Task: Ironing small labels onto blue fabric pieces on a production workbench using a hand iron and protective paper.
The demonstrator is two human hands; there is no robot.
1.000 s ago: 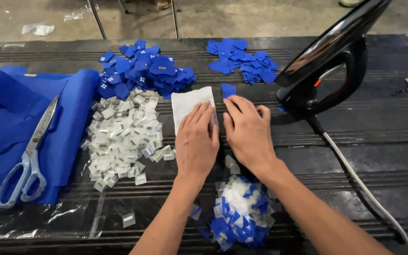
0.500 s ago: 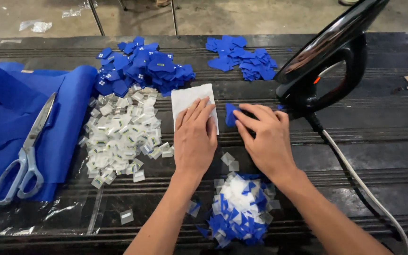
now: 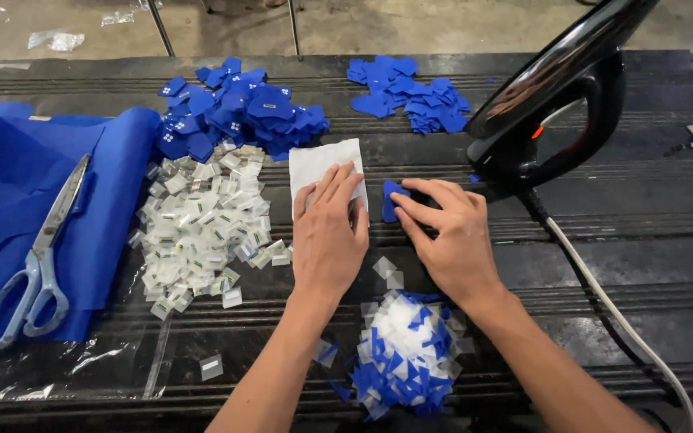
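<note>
- While the left hand (image 3: 329, 236) lies flat, palm down, its fingers rest on the lower half of a white sheet (image 3: 324, 167); it pins the sheet and grasps nothing.
- White sheet: roughly square, near the middle of the dark table (image 3: 667, 232), its edges turned slightly from the table's front edge; no clear long axis.
- Right hand (image 3: 447, 236): fingers loosely bent, thumb and forefinger tips on a small blue patch (image 3: 391, 199). Whether they pinch it or only press it down, I cannot tell.
- Blue patch: lies flat just right of the sheet, between the two hands, its long axis running away from the person; a fingertip covers part of it.
- Beyond the sheet sits a heap of blue patches (image 3: 234, 108), with a smaller heap (image 3: 411, 92) to its right.
- White tags (image 3: 198, 224) are spread left of the left hand.
- Scissors (image 3: 38, 256) lie on blue cloth (image 3: 10, 168) at the far left, blades pointing away from the person.
- A black iron (image 3: 559, 96) stands on end right of the right hand, its cord (image 3: 611, 313) trailing toward the near right corner.
- A mound of blue and white scraps (image 3: 407, 353) lies between the forearms.
</note>
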